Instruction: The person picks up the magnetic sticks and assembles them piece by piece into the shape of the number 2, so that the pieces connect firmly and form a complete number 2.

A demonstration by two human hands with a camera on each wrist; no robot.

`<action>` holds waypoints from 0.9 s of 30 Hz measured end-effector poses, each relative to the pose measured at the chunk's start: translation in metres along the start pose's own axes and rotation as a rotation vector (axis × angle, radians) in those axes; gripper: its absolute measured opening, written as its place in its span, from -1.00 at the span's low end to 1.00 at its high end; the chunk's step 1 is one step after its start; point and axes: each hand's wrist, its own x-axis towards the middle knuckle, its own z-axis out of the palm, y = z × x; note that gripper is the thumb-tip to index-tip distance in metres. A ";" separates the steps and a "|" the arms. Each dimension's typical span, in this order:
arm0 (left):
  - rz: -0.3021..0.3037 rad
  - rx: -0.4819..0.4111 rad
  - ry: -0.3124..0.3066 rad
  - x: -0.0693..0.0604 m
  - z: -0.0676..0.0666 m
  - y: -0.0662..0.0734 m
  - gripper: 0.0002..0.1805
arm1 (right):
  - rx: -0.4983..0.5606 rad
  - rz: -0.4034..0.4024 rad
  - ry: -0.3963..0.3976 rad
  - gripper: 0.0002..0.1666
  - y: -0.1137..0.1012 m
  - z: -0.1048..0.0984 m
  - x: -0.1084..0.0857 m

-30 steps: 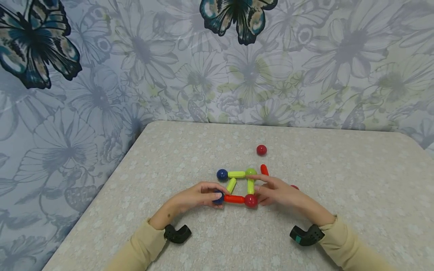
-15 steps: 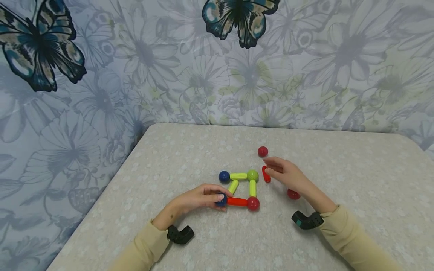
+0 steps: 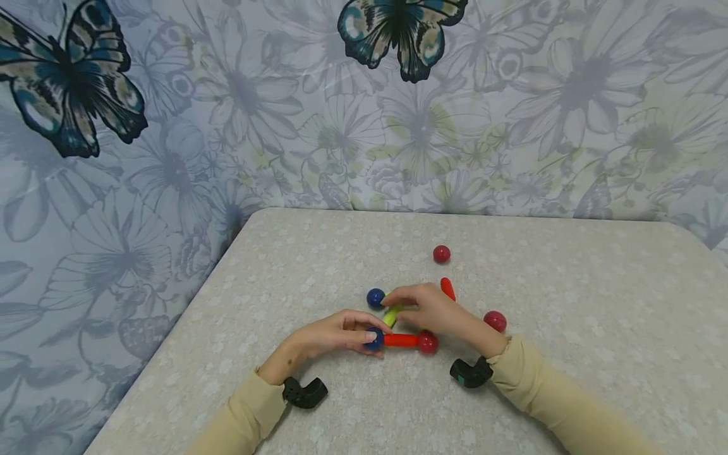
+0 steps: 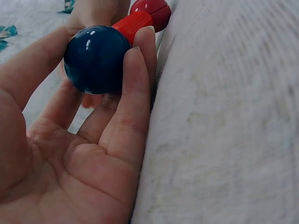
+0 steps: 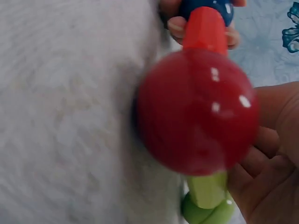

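My left hand (image 3: 338, 335) grips a blue ball (image 3: 373, 339) between thumb and fingers; the left wrist view shows this blue ball (image 4: 97, 59) up close. From it a red stick (image 3: 400, 340) runs right to a red ball (image 3: 428, 342). A yellow-green stick and green ball (image 5: 210, 212) join that red ball in the right wrist view. My right hand (image 3: 435, 309) reaches over these pieces, hiding most of the far side. Its thumb and fingertips are at a slanted yellow-green stick (image 3: 390, 316), beside a second blue ball (image 3: 375, 298). Whether they pinch it is unclear.
A loose red ball (image 3: 441, 254) lies farther back, and another red ball (image 3: 495, 321) sits right of my right forearm. Behind my right hand lies a loose red stick (image 3: 448, 289). The table (image 3: 597, 303) ends at a patterned wall.
My right hand went from the frame's right side out to the loose red stick, then back left over the frame to the slanted stick. My left hand keeps its grip on the blue ball.
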 end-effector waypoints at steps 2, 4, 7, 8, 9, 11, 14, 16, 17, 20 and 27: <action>0.008 -0.008 -0.013 0.000 0.000 0.000 -0.53 | -0.051 -0.020 0.003 -0.68 0.001 0.004 0.001; 0.013 -0.010 -0.019 0.000 0.000 0.000 -0.53 | -0.083 -0.023 0.007 -0.69 0.001 0.007 0.002; 0.020 -0.010 -0.026 0.000 0.000 0.000 -0.53 | -0.130 -0.023 0.014 -0.73 0.001 0.011 0.003; 0.022 -0.009 -0.029 0.000 0.000 0.000 -0.53 | -0.141 -0.026 0.020 -0.74 0.001 0.012 0.003; 0.023 -0.009 -0.031 0.000 0.000 0.000 -0.54 | -0.150 -0.026 0.029 -0.75 0.001 0.013 0.003; 0.025 -0.006 -0.034 -0.001 0.000 0.000 -0.54 | -0.152 -0.017 0.048 -0.77 0.000 0.015 0.002; 0.022 -0.002 -0.036 0.000 -0.001 -0.001 -0.55 | -0.114 0.003 0.085 -0.77 0.000 0.015 0.002; 0.020 -0.002 -0.034 0.000 -0.001 -0.001 -0.55 | -0.079 0.021 0.106 -0.76 0.000 0.015 0.002; 0.018 -0.003 -0.032 0.000 -0.001 -0.001 -0.55 | -0.063 0.025 0.116 -0.75 0.001 0.015 0.002; 0.015 -0.007 -0.031 0.000 -0.001 -0.001 -0.55 | -0.009 0.049 0.151 -0.73 0.002 0.015 0.002; 0.006 -0.010 -0.025 0.000 0.000 -0.001 -0.54 | 0.265 0.221 0.243 -0.71 -0.007 0.008 -0.001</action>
